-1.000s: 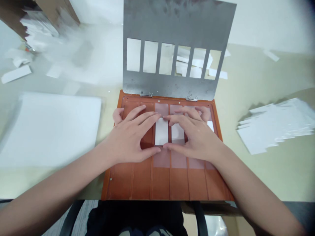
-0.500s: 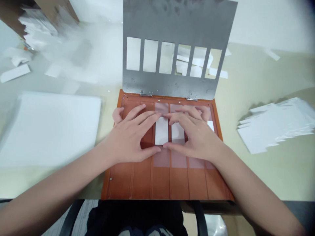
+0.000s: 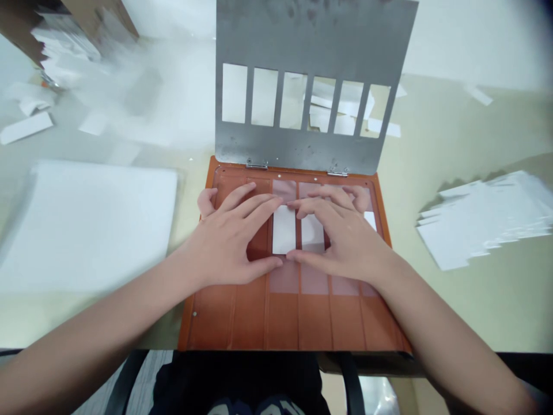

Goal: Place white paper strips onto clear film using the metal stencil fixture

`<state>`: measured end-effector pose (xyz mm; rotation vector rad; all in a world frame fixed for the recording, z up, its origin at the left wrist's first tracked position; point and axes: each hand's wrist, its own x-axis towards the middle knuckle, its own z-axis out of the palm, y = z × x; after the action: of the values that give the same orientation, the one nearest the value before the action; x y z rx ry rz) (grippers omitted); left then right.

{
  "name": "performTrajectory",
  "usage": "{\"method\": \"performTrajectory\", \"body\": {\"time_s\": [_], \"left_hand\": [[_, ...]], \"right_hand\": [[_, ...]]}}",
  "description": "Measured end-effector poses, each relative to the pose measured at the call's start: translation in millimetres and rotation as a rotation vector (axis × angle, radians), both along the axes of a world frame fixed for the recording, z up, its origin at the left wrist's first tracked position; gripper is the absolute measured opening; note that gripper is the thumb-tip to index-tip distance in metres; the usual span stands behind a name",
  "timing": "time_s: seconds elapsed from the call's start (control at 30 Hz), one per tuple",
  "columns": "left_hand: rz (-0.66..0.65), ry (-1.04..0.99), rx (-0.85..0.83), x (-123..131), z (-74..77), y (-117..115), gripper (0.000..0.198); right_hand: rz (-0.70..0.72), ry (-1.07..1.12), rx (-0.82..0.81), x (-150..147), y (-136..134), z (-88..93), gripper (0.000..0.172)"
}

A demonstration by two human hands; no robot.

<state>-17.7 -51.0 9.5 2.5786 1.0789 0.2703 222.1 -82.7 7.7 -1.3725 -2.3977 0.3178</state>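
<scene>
White paper strips [image 3: 284, 230] sit in an orange tray [image 3: 298, 323], between the left hand [image 3: 228, 239] and right hand [image 3: 348, 242], both spread flat.

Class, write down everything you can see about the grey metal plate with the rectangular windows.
The metal plate is a flat grey sheet, dull and marked with dark smudges. A row of six upright rectangular windows is cut through it. Two small hinges join its lower edge to the far edge of the orange tray, and the plate stands swung up, open. White paper scraps show through the windows.
</scene>
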Motion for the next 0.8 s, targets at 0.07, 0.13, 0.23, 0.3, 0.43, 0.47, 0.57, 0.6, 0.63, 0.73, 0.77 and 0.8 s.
{"method": "performTrajectory", "body": {"time_s": [0.07,0.13,0.23,0.3,0.43,0.47,0.57,0.6,0.63,0.73,0.77,0.8], "left_hand": [[0.004,0.005,-0.002,0.3,0.3,-0.2,0.082],[0.006,0.010,0.000,0.1,0.7,-0.6,0.081],[0.006,0.012,0.003,-0.4,0.6,-1.0,0.080],[0.008,0.006,0.006,-0.3,0.0,-1.1,0.080],[0.010,-0.003,0.013,0.4,-0.6,-0.6,0.079],[0.007,-0.007,0.014,0.4,-0.1,-0.5,0.077],[-0.021,-0.029,0.013,0.1,3.1,-0.7,0.063],[-0.027,-0.026,0.009,0.0,4.3,-1.0,0.058],[-0.033,-0.023,0.005,-0.2,5.3,-1.2,0.053],[-0.041,-0.025,0.011,-0.6,5.7,-1.4,0.048],[-0.046,-0.032,0.015,-0.7,5.1,-1.3,0.048],[-0.048,-0.042,0.021,-0.7,4.3,-1.1,0.047]], "right_hand": [[0.004,-0.002,0.019,0.1,-0.1,-0.2,0.041],[0.008,-0.005,0.028,0.6,-0.1,-0.6,0.042],[0.013,-0.003,0.035,1.1,0.1,-1.2,0.042],[0.013,-0.001,0.039,1.0,0.1,-1.4,0.042],[0.015,0.002,0.040,0.1,0.1,-1.1,0.040],[0.016,0.006,0.040,-0.1,0.0,-0.9,0.039],[0.020,0.008,0.043,0.1,-0.3,-0.2,0.036],[0.023,0.007,0.047,0.3,-0.4,0.0,0.036],[0.027,0.003,0.050,0.4,-0.6,0.1,0.035],[0.026,-0.009,0.058,0.6,-0.9,0.3,0.036],[0.024,-0.014,0.062,0.6,-1.0,0.4,0.036],[0.023,-0.018,0.064,0.6,-1.1,0.4,0.037]]}}
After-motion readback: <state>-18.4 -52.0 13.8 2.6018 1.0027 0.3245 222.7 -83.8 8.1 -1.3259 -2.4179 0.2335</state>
